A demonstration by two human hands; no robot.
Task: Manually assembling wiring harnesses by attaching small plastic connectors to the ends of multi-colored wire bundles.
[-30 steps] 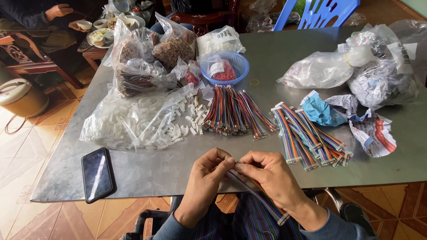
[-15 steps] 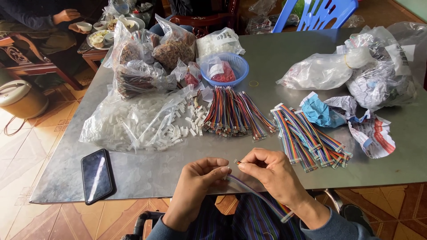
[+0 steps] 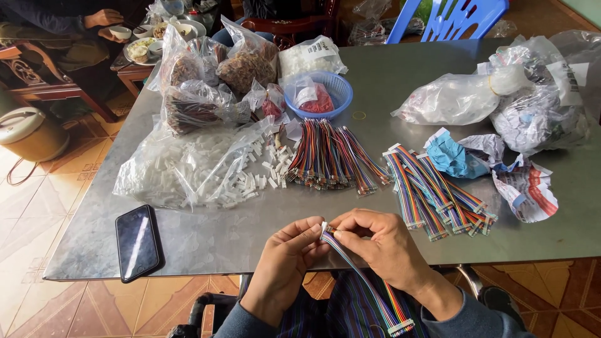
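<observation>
My left hand [image 3: 287, 260] and my right hand [image 3: 375, 245] meet at the near edge of the grey table [image 3: 219, 231]. Together they pinch the top end of a rainbow ribbon cable [image 3: 360, 285], where a small white connector [image 3: 324, 227] sits between the fingertips. The cable hangs down over my lap to a second white connector [image 3: 400, 327]. A pile of loose rainbow wires [image 3: 328, 156] lies in the middle of the table. A second pile of ribbon cables with connectors [image 3: 435, 191] lies to its right. White plastic connector housings [image 3: 206, 169] spill from a clear bag.
A black phone [image 3: 138, 241] lies at the near left. A blue basket [image 3: 319, 97] and bags of parts [image 3: 213, 75] stand at the back. Plastic bags [image 3: 507, 100] and crumpled paper [image 3: 526, 188] fill the right. Another person's hand [image 3: 103, 19] holds a bowl at a low table, far left.
My hands have come together again and risen slightly. The cable's top end, held apart from my left hand half a second ago, is now pinched by both hands at the white connector.
</observation>
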